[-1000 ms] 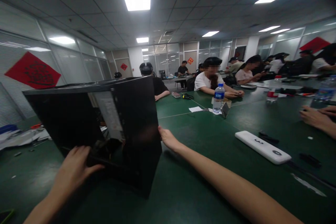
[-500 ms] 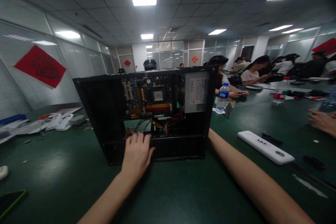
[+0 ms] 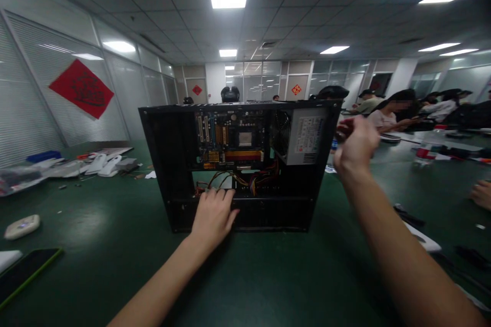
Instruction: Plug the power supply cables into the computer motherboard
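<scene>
A black computer case (image 3: 245, 214) stands upright on the green table, its open side toward me. Inside it I see a motherboard (image 3: 215, 135), a silver power supply (image 3: 307, 135) with a fan beside it, and a bundle of coloured cables (image 3: 249, 181). My left hand (image 3: 215, 212) is hooked over the lower inner rail of the case, fingers inside and thumb in front. Raised just past the right edge of the case is my right hand (image 3: 356, 145), apart from the case. Motion blurs its fingers, so their grip is unclear.
On the left lie a phone with a green edge (image 3: 34, 271), a pale rounded device (image 3: 23, 227) and a pile of papers and parts (image 3: 103, 163). To the right are a plastic bottle (image 3: 427, 148), a white device (image 3: 424, 239) partly behind my forearm, and another person's hand (image 3: 481, 194).
My right hand has come out from behind the case and risen at its right side. The case now faces me more squarely. My left hand keeps its hold, and the view has turned left.
</scene>
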